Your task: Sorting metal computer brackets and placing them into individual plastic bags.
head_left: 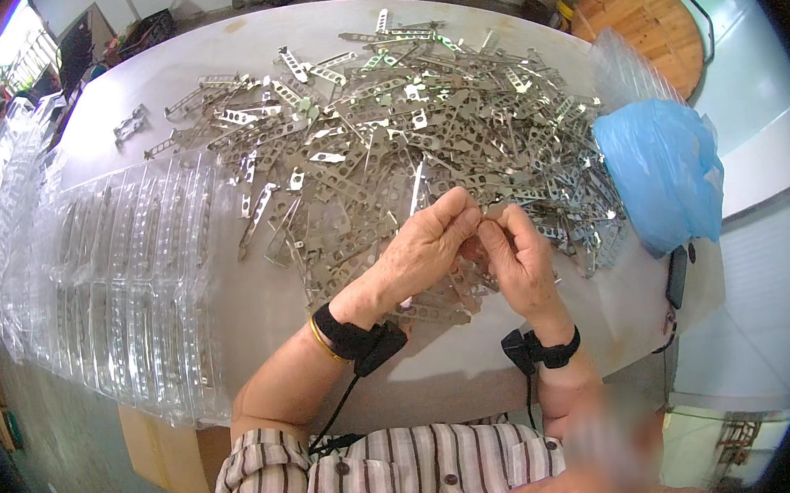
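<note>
Over the near side of a big heap of flat silvery metal strips with punched holes (460, 128), my two hands come together. My left hand (432, 241) is closed, thumb and forefinger pinched, its fingertips meeting those of my right hand. The right hand (520, 259) is closed in a pinch too, with its fingers curled inward. A small greyish sliver shows between the fingertips; what it belongs to is hidden by the fingers. More of the strips lie just beneath both hands.
Clear plastic trays with long slots (136, 288) are stacked at the left, some holding metal strips. A blue plastic bag (661, 174) sits at the right, with more clear trays (633, 71) behind it. A cardboard box (174, 454) stands below the white table's (333, 397) left edge.
</note>
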### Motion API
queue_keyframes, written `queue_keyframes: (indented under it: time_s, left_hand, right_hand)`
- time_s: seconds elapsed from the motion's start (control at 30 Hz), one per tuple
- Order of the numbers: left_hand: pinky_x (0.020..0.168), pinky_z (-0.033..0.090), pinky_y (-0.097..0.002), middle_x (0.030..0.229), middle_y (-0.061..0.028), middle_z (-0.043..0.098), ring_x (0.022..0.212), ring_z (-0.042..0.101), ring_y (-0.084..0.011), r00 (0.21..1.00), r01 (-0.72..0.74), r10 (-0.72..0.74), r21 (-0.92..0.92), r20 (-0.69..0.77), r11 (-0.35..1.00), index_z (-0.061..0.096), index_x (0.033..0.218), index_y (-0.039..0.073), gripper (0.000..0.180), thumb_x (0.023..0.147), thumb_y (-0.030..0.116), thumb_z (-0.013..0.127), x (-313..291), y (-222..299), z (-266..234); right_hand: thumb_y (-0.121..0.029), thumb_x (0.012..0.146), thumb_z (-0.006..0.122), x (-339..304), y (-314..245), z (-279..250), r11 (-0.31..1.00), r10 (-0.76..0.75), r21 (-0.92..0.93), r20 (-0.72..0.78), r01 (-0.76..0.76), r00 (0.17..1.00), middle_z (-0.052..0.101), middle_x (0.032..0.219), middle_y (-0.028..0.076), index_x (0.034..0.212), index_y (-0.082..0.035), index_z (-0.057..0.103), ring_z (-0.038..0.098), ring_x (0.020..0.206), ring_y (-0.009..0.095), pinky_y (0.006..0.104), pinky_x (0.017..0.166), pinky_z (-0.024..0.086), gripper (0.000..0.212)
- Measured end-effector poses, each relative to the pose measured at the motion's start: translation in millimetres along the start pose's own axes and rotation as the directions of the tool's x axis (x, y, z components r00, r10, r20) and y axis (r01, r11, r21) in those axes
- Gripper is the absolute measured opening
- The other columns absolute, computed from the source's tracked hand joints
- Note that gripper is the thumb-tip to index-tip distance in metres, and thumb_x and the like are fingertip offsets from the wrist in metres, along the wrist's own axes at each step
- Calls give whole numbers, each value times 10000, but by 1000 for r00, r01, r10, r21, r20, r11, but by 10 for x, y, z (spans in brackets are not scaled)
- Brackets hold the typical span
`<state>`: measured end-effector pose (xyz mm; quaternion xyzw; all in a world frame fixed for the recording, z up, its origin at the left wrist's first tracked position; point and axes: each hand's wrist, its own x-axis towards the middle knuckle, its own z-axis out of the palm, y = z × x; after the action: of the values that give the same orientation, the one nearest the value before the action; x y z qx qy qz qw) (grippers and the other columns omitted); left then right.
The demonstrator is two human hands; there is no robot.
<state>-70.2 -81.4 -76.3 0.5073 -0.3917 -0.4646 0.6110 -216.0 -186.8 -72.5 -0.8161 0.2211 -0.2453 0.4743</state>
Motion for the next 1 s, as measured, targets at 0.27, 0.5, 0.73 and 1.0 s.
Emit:
queue_keyframes:
  time_s: [0.27,0.5,0.73,1.0]
  left_hand:
    - [651,437,-254,788,30,486,742,472,-72,997,-60,56,77,52,995,533,961,61,268,1091,291,481,-3,-40,-10]
    - [780,500,-259,984,-35,638,911,592,-99,986,-163,168,242,0,956,598,1124,26,222,1005,210,637,1,-29,-28]
    - [841,521,-282,1171,-42,604,1046,591,-118,985,-144,156,145,-70,979,472,1358,31,526,913,101,743,24,-51,-89]
    - [712,504,-233,1112,-18,620,944,599,-69,991,-129,126,-72,-41,989,466,1354,49,484,937,69,710,37,-75,-92]
  right_hand:
    - [-168,1025,608,-6,-26,-25,975,0,223,-71,16,997,601,868,-6,1082,-57,590,539,667,57,220,595,459,127]
    - [-163,1023,608,0,-29,-28,944,-48,317,-145,93,988,592,866,-2,1101,-55,576,574,666,64,218,594,484,137]
    - [-144,1034,567,35,39,-166,849,-11,494,-339,188,941,563,832,9,1136,-39,549,581,685,90,313,632,594,148]
    - [-132,1033,561,46,22,-173,824,-70,504,-364,260,929,565,830,19,1146,-31,541,586,680,100,324,624,593,153]
